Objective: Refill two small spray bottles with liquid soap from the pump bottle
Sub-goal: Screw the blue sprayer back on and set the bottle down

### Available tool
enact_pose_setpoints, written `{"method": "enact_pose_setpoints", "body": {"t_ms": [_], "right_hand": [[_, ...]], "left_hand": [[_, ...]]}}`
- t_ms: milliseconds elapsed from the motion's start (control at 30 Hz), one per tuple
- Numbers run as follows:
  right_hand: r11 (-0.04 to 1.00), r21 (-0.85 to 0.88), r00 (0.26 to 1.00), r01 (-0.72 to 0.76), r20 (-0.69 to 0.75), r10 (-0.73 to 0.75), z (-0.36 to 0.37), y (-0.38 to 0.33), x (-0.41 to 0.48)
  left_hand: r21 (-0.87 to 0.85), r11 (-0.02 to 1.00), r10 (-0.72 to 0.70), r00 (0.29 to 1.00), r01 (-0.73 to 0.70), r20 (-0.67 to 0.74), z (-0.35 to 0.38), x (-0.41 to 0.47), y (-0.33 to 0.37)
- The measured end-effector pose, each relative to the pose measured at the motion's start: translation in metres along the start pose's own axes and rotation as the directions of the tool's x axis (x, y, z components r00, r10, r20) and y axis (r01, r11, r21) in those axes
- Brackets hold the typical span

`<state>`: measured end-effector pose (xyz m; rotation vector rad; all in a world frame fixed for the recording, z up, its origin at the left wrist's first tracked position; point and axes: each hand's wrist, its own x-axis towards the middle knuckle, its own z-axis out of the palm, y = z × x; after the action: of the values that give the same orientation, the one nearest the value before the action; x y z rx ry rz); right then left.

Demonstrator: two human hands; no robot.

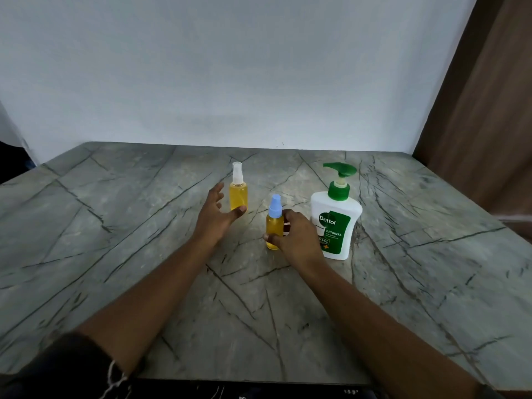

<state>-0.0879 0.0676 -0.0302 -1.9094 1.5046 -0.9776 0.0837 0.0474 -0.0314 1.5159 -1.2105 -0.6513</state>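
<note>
On the tabletop [115, 254], a person's right hand [298, 237] grips the blue-capped spray bottle [273, 226], Dettol pump bottle [335, 226] at its 3 o'clock, open left hand [214, 218] just beside the clear-capped spray bottle [238, 194] at 11 o'clock; both are capped, so unscrewing likely comes next.

Dim, flat light; pale glare on the grey veined stone tabletop [115, 226] just left of the white green-pumped plastic bottle [334, 203]; edges bow.

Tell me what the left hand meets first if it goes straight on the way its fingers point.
Most likely the clear-capped spray bottle: the left hand is open beside it, thumb at its base. The fingers may pass to its left; depth is unclear.
</note>
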Motion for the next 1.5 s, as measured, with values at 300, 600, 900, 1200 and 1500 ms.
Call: {"method": "enact_pose_setpoints", "body": {"t_ms": [300, 600, 900, 1200, 1500], "right_hand": [[0.996, 0.076, 0.993, -0.039, -0.111, 0.047, 0.011, -0.004, 0.024], [0.981, 0.185, 0.989, -0.062, -0.123, 0.086, 0.027, -0.002, 0.06], [0.974, 0.228, 0.995, -0.005, -0.097, 0.028, 0.042, 0.008, 0.09], [0.971, 0.239, 0.995, -0.003, -0.095, 0.026, 0.052, 0.008, 0.121], [0.975, 0.22, 0.994, 0.001, -0.106, 0.023, 0.062, 0.012, 0.144]], "left_hand": [[0.034, 0.999, 0.035, 0.999, -0.035, 0.003, 0.0, 0.034, -0.011], [0.104, 0.988, 0.11, 0.994, -0.112, 0.023, 0.009, 0.034, -0.008], [0.112, 0.982, 0.149, 0.988, -0.151, 0.03, 0.016, 0.044, -0.01], [0.138, 0.971, 0.194, 0.981, -0.196, 0.026, 0.024, 0.074, -0.014], [0.188, 0.964, 0.179, 0.982, -0.187, 0.061, 0.024, 0.1, -0.022]]}}
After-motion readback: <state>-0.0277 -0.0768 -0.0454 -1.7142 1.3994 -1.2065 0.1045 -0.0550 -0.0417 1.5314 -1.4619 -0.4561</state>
